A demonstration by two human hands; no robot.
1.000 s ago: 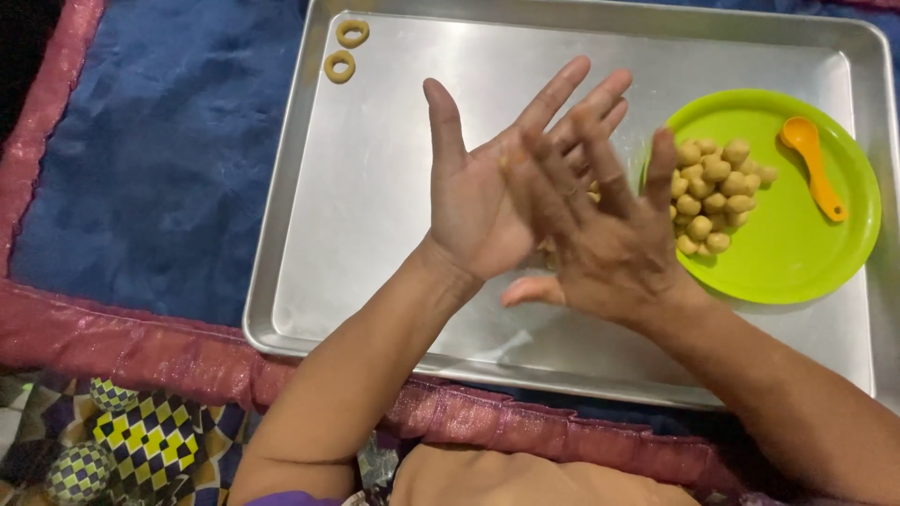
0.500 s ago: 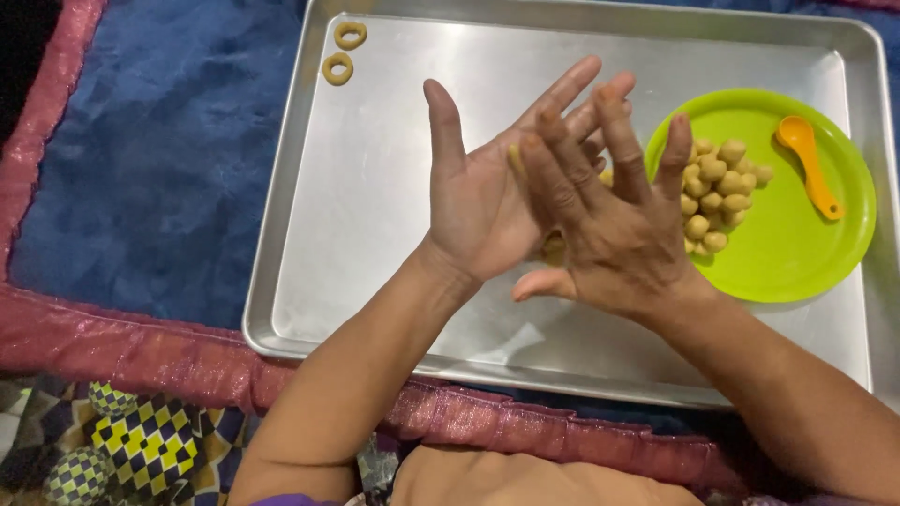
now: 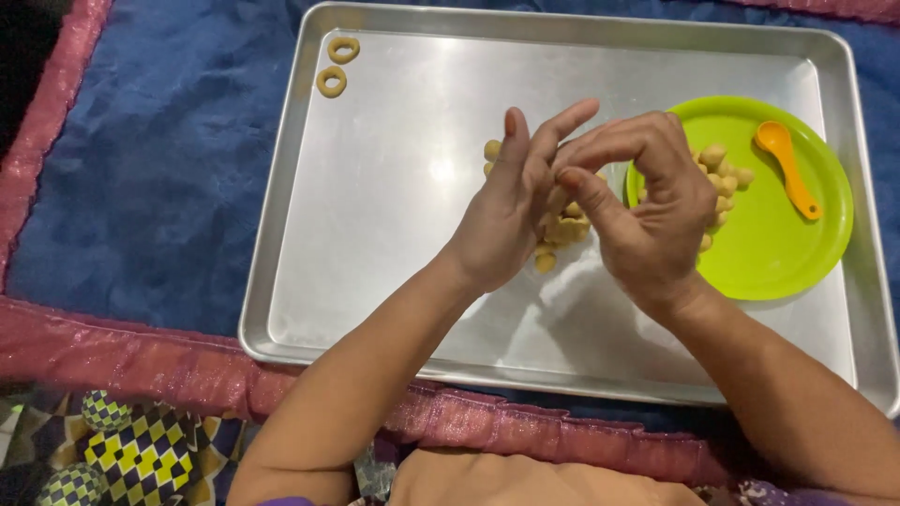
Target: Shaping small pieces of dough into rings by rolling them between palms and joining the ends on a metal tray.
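The left hand (image 3: 506,220) and right hand (image 3: 647,215), flat palm-to-palm a second earlier, had curled, pinching a dough rope (image 3: 562,230) above the tray (image 3: 375,234), plate (image 3: 797,253) at three o'clock.

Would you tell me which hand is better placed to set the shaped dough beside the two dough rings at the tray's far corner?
Probably the left hand: it lies nearer the two pale dough rings on the silver metal tray. The right hand sits over the round green plastic plate.
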